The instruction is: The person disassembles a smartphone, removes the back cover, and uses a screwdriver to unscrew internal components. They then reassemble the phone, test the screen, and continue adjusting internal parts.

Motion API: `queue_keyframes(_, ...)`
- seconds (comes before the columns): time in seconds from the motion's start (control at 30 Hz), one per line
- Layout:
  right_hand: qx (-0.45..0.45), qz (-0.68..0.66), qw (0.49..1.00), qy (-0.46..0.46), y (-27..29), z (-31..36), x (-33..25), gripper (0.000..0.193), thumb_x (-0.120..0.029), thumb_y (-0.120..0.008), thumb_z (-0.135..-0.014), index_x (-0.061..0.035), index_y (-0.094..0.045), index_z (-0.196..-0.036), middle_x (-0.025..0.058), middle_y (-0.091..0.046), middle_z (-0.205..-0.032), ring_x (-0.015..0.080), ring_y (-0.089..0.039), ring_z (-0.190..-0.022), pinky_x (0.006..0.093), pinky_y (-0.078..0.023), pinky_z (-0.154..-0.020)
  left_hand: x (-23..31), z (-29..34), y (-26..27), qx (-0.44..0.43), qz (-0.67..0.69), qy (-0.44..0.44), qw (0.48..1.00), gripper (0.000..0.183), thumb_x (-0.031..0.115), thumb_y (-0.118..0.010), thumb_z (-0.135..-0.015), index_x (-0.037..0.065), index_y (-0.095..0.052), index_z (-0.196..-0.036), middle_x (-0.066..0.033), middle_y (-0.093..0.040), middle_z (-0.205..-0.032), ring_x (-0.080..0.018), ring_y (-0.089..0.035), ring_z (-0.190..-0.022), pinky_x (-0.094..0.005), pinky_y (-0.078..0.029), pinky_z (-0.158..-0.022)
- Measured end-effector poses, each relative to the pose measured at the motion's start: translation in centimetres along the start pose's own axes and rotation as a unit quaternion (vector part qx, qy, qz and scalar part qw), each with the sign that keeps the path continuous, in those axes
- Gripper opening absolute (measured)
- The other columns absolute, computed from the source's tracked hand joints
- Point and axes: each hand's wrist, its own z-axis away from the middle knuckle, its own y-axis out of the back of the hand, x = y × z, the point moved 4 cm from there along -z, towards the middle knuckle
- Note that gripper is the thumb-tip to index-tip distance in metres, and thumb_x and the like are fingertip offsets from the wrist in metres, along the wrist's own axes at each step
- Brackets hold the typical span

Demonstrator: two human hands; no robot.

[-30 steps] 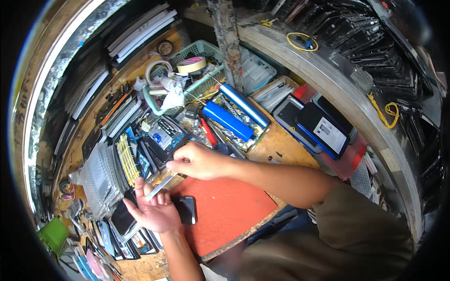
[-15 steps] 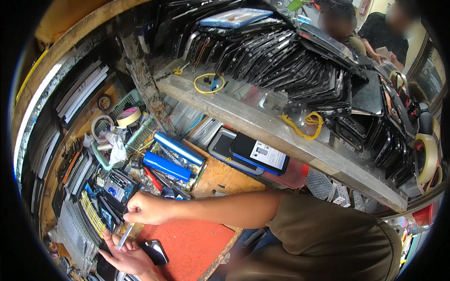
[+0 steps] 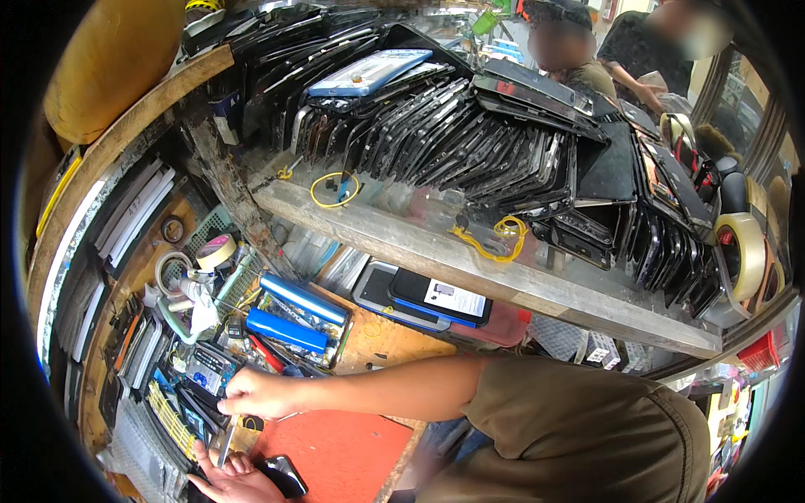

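Note:
My right hand [image 3: 262, 394] reaches in from the right, fingers closed on a slim, flat silver tool [image 3: 227, 440]. The tool points down toward my left hand [image 3: 239, 484], and its lower end lies against or just over the fingers there. Palm up at the lower edge, the left hand has its thumb and one finger spread and the other fingers partly curled. Whether a small part rests in it I cannot tell. Beside that hand a dark, glossy phone [image 3: 287, 474] lies on the red mat [image 3: 352, 453].
Two blue rolls [image 3: 287, 331] and red-handled pliers [image 3: 267, 355] lie beyond the hands. A green basket [image 3: 180, 323] holds tape rolls. A grey shelf [image 3: 503, 281] crosses above my arm, packed with upright phone frames [image 3: 436, 142]. Two people stand at the upper right.
The whole view has shifted, so the shelf sits further left and lower. Both hands and the silver tool keep nearly the same pose.

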Motion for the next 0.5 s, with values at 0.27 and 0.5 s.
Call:
queue_keyframes(0.27,-0.042,-0.225,0.973,-0.015,-0.2,0.1,-0.3,0.046,-0.044,-0.057,-0.115,-0.0111,-0.057,-0.083,-0.005,-0.044,-0.063,0.0102,-0.043,-0.051,0.0313,-0.039,-0.049,0.3,0.5,-0.4,0.032,0.0,0.013,0.999,0.074,0.065,-0.035,-0.11,0.002,-0.064,-0.134,-0.0135,-0.059,-0.102,-0.0265,-0.053,-0.091,-0.0433,-0.048,-0.08)
queue_keyframes(0.5,0.052,0.076,0.994,0.065,1.3,0.5,-0.4,0.018,-0.017,-0.073,-0.103,0.0006,-0.079,-0.102,0.0065,-0.074,-0.081,0.0121,-0.066,-0.072,0.0361,-0.056,-0.068,0.6,-0.1,-0.1,0.031,0.12,0.002,0.992,0.074,0.06,-0.041,-0.114,-0.006,-0.053,-0.145,0.0034,-0.04,-0.069,-0.0079,-0.034,-0.054,-0.025,-0.027,-0.048)
